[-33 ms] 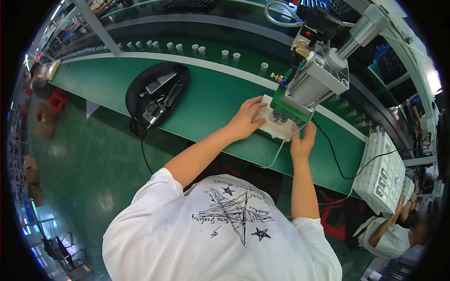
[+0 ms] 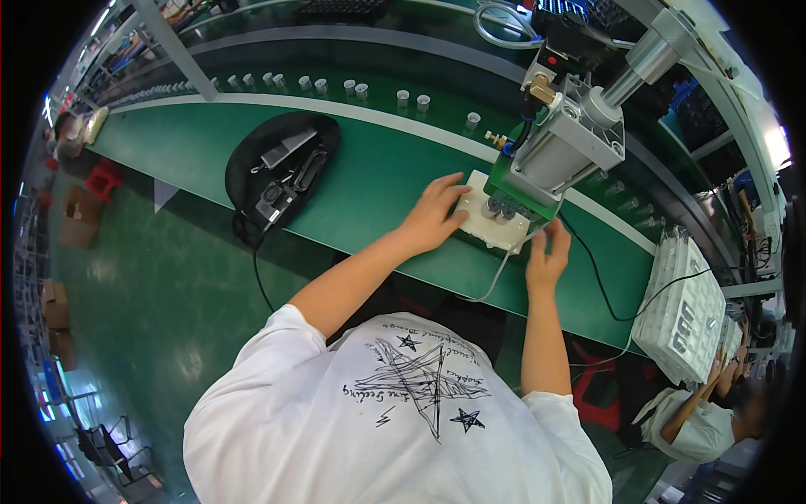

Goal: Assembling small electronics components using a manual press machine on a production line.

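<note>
A cream-coloured block [image 2: 478, 225] lies on the green bench beneath a pneumatic press [image 2: 558, 139] with a silver cylinder. Grey round parts [image 2: 501, 210] sit between the block and the press's green plate; the plate hides some of their detail. My left hand [image 2: 433, 217] is at the block's left side with its fingers spread, fingertips at or close to the edge. On the other side, my right hand [image 2: 547, 259] has its fingers apart by the block's right end and a thin pale hose [image 2: 506, 267]. Neither hand grips anything.
An open black case [image 2: 281, 176] with electronic devices rests left on the bench [image 2: 378, 189]. Small white cups [image 2: 423, 102] line the dark conveyor behind. Stacked white trays [image 2: 684, 307] stand at the right, near another person [image 2: 697, 424]. A black cable [image 2: 598, 281] crosses the bench.
Both hands have drawn slightly outward from the cream block, my left hand to the left and my right hand to the right and nearer me. The block and press look unmoved.
</note>
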